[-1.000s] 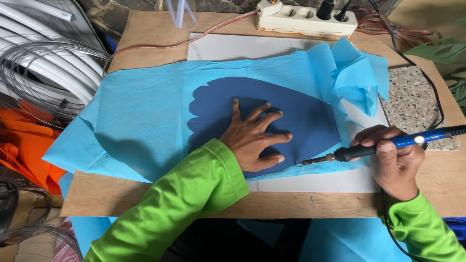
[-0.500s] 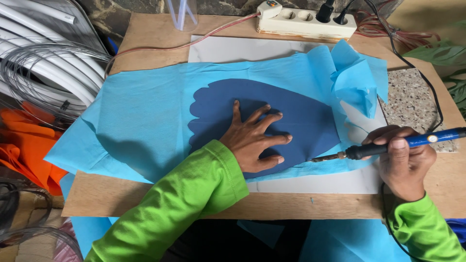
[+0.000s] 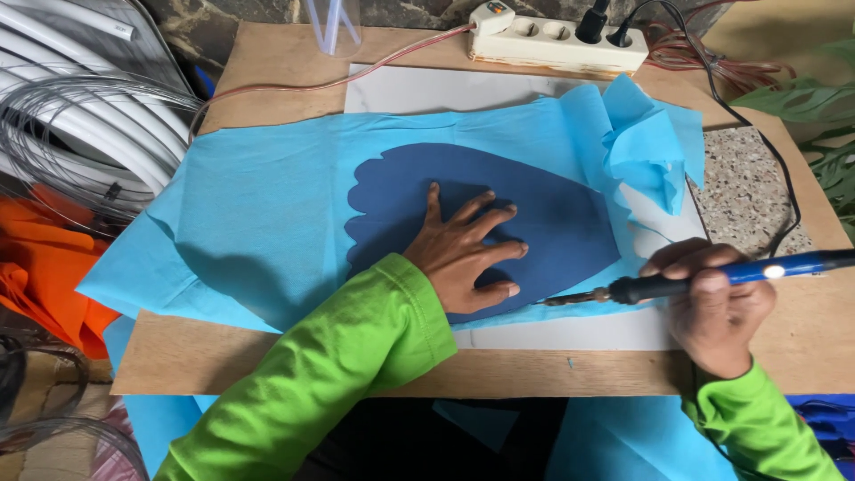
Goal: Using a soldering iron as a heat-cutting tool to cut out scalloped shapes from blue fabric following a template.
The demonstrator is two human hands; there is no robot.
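1. Dark blue template (image 3: 552,223) lies mid-frame on light blue fabric (image 3: 267,223), pinned by the left hand (image 3: 468,254), fingers spread flat.
2. Right hand (image 3: 717,307), lower right, grips a soldering iron (image 3: 712,281), its tip at the template's lower edge.

Bare wood (image 3: 267,93) lies open behind the cloth; the power strip (image 3: 557,40), its cables (image 3: 757,134) and crumpled cloth (image 3: 650,142) crowd the far right.

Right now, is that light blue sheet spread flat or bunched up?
Mostly spread flat: the light blue sheet lies smooth under the dark template, but its far right corner is bunched up and crumpled.
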